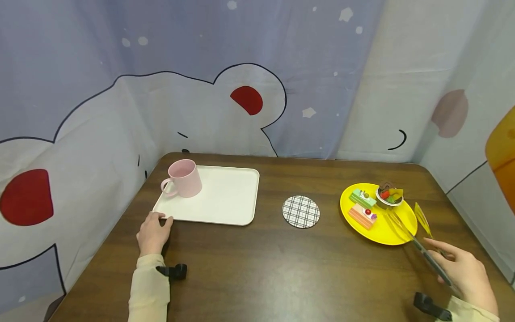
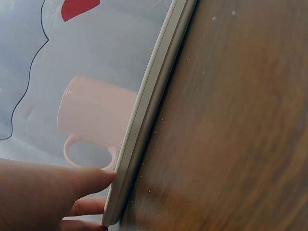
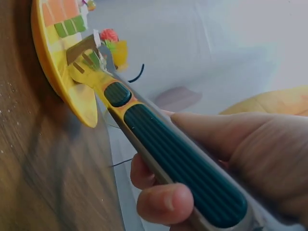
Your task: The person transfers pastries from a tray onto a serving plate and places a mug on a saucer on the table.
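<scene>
At the left of the wooden table [image 1: 241, 268], we see the left hand [image 1: 153, 235] holding the white tray [image 1: 225, 197] by its near corner, perhaps to steady it beneath the pink mug [image 1: 187, 180]. On the right, the right hand [image 1: 466, 273] grips the green-handled tongs [image 3: 185, 166], their tips apart, one above the yellow plate [image 1: 372, 233]; we judge that their length keeps that hand clear of the orange cake slice [image 1: 360, 217], green cake slice [image 1: 362, 199] and dessert cup [image 1: 389, 197]

Metal tongs [image 3: 185, 166], smooth tray [image 1: 225, 192], wooden table [image 1: 281, 277]
</scene>
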Demonstrator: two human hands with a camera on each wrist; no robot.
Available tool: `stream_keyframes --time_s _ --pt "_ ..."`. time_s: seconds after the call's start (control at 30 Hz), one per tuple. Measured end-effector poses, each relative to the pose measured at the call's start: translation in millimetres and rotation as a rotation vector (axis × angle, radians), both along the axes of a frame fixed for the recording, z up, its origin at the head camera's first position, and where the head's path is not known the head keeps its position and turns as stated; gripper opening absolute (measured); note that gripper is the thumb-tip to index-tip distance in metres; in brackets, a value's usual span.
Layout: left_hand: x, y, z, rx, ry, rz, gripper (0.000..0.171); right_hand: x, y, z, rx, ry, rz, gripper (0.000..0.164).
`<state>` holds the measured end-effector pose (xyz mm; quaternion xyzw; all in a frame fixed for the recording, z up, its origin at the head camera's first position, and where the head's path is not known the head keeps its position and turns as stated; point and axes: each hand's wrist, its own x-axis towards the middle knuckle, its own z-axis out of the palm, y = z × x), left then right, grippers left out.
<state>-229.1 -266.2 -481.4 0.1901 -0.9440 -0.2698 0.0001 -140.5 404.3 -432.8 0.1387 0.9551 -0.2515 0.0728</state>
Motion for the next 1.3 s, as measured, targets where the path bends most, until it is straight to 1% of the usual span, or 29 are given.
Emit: stream_keyframes --time_s 0.07,0.13,0.27,0.37,0.57,0.67,0.77,0.93,1.1,1.2,1.3 --pt "0.3 0 -0.1 -0.003 0.006 -0.002 0.047 1.9 2 -0.2 0.011 0.012 0.011 0.059" --pt "0.3 0 -0.3 -0.006 0.01 -0.003 0.047 3.3 2 -0.6 0.001 0.01 0.008 0.059" --pt "-0.1 0 -0.5 -0.006 0.007 0.0 0.047 2.9 1 -0.9 -0.047 0.019 -0.026 0.066" --pt "-0.7 0 -0.2 -0.003 0.007 0.001 0.047 2.0 -1 -1.3 -0.068 0.068 -0.05 0.068" --pt "-1.2 -1 0.9 -0.013 0.02 -0.004 0.047 3.9 -9 0.0 -0.111 0.153 -0.072 0.061" --pt "-0.7 -1 0.5 -0.012 0.014 -0.005 0.047 2.4 -14 1.6 -0.139 0.18 -0.066 0.061" --pt "-0.5 -1 -0.5 -0.009 0.013 -0.006 0.047 -0.1 -20 3.5 -0.15 0.198 -0.036 0.061" --pt "-1.2 0 0.5 -0.005 0.01 -0.003 0.047 -4.1 -28 6.6 -0.146 0.208 0.021 0.06" --pt "-1.6 1 1.4 -0.002 0.008 0.005 0.047 -8.9 -40 6.5 -0.161 0.219 0.035 0.059" --pt "-1.0 1 0.6 -0.002 0.015 0.01 0.046 -12.9 -46 5.8 -0.176 0.194 0.033 0.063" --pt "-0.5 1 0.5 0.002 0.012 0.012 0.046 -16.3 -50 6.9 -0.184 0.141 0.036 0.068"
